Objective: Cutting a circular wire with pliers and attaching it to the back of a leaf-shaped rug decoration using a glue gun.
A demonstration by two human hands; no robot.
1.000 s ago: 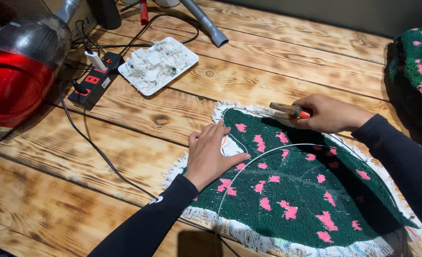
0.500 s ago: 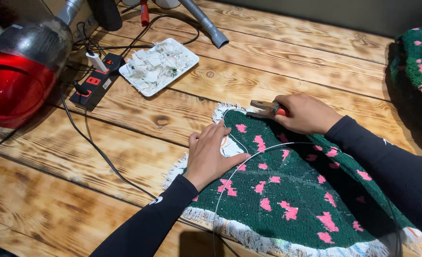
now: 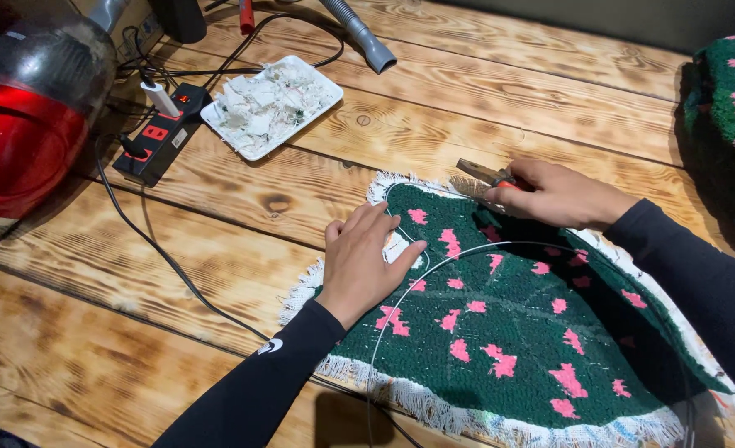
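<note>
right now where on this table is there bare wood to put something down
Bare planks lie left of the green rug, between the black cable and the near table edge. Another strip runs behind the right hand, past the grey hose. The far-left corner is crowded: red vacuum, power strip, white tray.

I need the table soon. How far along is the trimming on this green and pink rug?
Done: a white tray already holds cut scraps. In hand: the left hand presses the tufted rug flat while the right hand works scissors at its top edge. Left: white fringe runs along the near and left edges.
</note>
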